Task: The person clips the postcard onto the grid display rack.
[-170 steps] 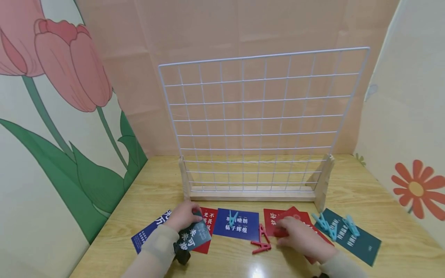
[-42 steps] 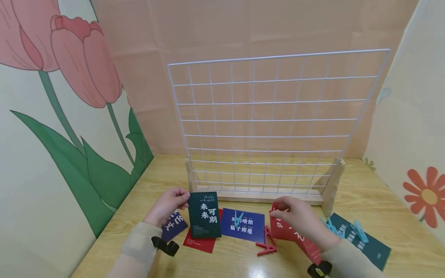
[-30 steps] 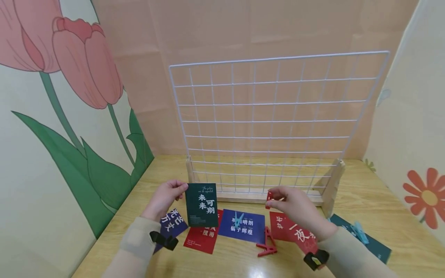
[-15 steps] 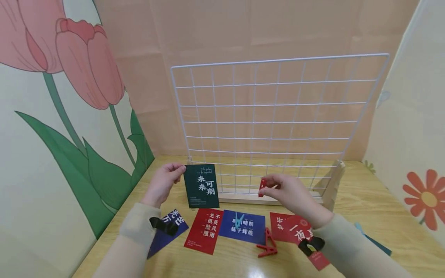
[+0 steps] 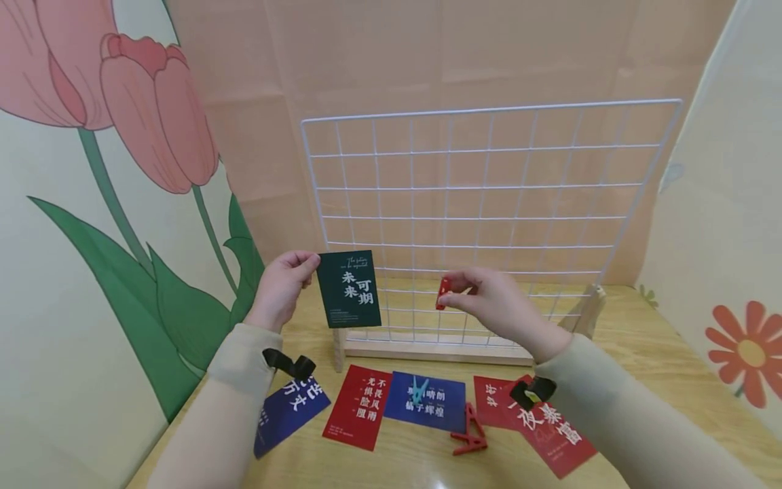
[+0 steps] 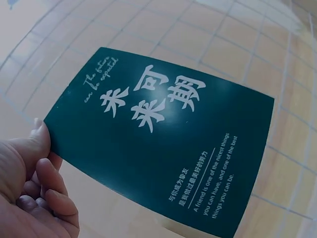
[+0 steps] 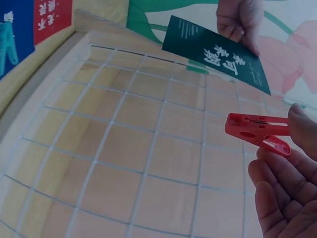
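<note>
My left hand point(image 5: 282, 285) pinches a dark green card point(image 5: 349, 291) by its upper left corner, holding it upright before the left part of the white wire grid point(image 5: 487, 217). In the left wrist view the thumb of the left hand point(image 6: 32, 183) lies on the card's edge. Between thumb and fingers, my right hand point(image 5: 497, 305) pinches a red clothespin point(image 5: 442, 293), in front of the grid's lower middle. The right wrist view shows the red clothespin point(image 7: 255, 130) pointing away from the right hand point(image 7: 292, 183); card and clothespin are apart.
On the wooden table point(image 5: 379, 472) lie a blue card point(image 5: 293, 414), a red card point(image 5: 357, 407), another blue card point(image 5: 400, 407) bearing a light blue clothespin point(image 5: 419, 390), overlapping red cards point(image 5: 559, 445) and red clothespins point(image 5: 469, 445). The grid stands in a wooden base point(image 5: 427, 350).
Both hands have risen from the table, the left with the green card, the right with the red clothespin. The right hand has also moved left, nearer the card.
</note>
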`<state>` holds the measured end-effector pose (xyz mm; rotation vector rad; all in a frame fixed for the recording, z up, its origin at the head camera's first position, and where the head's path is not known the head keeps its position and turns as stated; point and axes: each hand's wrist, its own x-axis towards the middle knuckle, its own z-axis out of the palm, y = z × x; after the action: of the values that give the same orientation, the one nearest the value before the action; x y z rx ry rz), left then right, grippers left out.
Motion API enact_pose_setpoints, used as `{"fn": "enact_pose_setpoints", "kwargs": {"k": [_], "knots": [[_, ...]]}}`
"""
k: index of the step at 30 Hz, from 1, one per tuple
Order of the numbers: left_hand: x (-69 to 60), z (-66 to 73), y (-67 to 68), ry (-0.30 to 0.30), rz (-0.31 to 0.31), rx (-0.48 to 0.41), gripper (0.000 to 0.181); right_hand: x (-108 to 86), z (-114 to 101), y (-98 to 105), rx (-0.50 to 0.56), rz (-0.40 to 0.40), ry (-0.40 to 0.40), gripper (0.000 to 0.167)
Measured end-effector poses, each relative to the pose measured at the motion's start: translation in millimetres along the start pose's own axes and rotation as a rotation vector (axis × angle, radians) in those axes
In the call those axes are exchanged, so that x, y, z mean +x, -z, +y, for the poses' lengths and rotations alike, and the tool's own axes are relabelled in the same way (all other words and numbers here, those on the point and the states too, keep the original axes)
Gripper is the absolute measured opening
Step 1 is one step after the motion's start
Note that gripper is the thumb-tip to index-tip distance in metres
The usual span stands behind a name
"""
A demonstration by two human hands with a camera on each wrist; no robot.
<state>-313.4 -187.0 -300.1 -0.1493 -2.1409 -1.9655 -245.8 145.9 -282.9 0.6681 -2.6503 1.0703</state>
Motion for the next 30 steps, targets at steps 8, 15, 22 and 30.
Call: {"fn": "enact_pose_setpoints", "kwargs": {"k": [8,15,22,30], "knots": [[14.5,20.3,-4.9,-0.038,0.025,-0.015,0.017,15.4,-17.7,11.0,-0.035,0.021,0.019,0.028],[24.6,33.6,-6.3,-0.055,0.040,-0.030,0.013,26.1,-26.1,17.2,-0.024,0.008,0.018,0.033],[33.8,47.3,-9.7,-0.075,0.057,-0.052,0.011,37.1,-38.6,25.5,-0.063,0.019,0.036,0.037],[42.3,59.6,-11.1,-0.091,0.103,-0.077,0.013,51.3,-55.4,33.4,-0.092,0.007,0.044,0.040]]}}
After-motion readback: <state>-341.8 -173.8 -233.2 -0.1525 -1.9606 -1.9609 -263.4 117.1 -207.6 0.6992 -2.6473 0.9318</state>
